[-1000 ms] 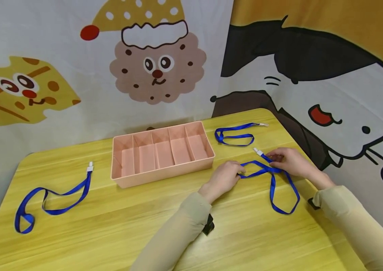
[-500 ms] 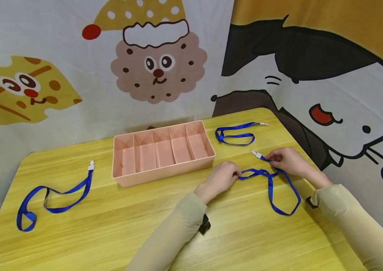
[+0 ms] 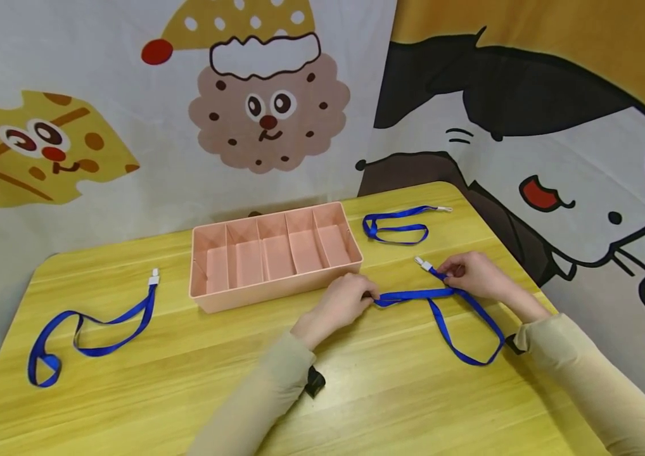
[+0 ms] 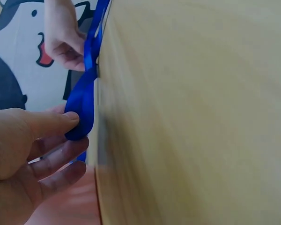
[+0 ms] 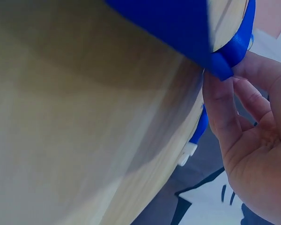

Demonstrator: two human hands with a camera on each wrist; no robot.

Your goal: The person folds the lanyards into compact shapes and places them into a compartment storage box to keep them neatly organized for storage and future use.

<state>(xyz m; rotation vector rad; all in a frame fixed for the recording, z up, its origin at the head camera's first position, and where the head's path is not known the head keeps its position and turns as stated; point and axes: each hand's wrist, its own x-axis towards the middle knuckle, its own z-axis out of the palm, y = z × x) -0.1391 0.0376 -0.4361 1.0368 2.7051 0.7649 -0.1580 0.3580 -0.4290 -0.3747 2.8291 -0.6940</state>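
Note:
A blue lanyard [image 3: 414,294] with a white clip [image 3: 422,263] stretches between my hands at the right of the table. My left hand [image 3: 346,297] pinches its looped end; in the left wrist view, the thumb [image 4: 61,121] presses the folded strap [image 4: 84,103] against the fingers. Near the clip, my right hand [image 3: 473,275] pinches the strap between thumb and fingertips, and the right wrist view shows the blue band [image 5: 222,65] caught there. Part of the strap droops in a loose loop on the table below the right hand.
Just behind my left hand stands a pink box [image 3: 277,288] divided into several compartments. A second blue lanyard [image 3: 396,240] lies to its right. Another lanyard [image 3: 94,350] lies at the left of the wooden table [image 3: 146,405]. Printed curtains hang behind the table.
My left hand has drawn the looped end to the left, pulling that part of the strap straighter. My right hand and the white clip have shifted slightly left.

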